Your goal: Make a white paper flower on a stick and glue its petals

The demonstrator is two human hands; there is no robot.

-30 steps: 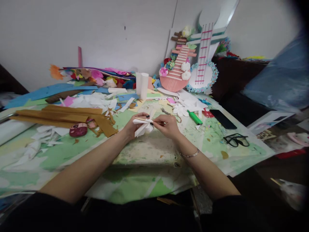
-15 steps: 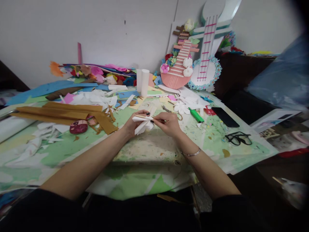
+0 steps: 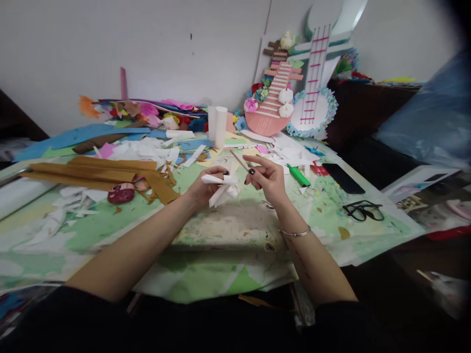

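Over the middle of the table, my left hand (image 3: 201, 190) pinches a folded and crinkled white paper piece (image 3: 225, 191) that looks like a partly formed paper flower. A strip of it sticks out to the left. Just to the right, my right hand (image 3: 271, 180) grips a thin wooden stick (image 3: 240, 159) between thumb and fingers. The stick slants up and left, apart from the paper. The fingers of the left hand are partly hidden behind the paper.
Brown crepe paper (image 3: 91, 171), a dark red patterned object (image 3: 121, 193) and white scraps (image 3: 136, 149) lie left. A white roll (image 3: 220, 127) stands behind. A green tube (image 3: 298, 175), phone (image 3: 343, 178) and glasses (image 3: 363, 212) lie right. Decorated paper instruments (image 3: 270, 113) lean at the back.
My right hand has drawn the stick up out of the white paper and turned it to point up and left. My left hand keeps the paper at nearly the same spot.
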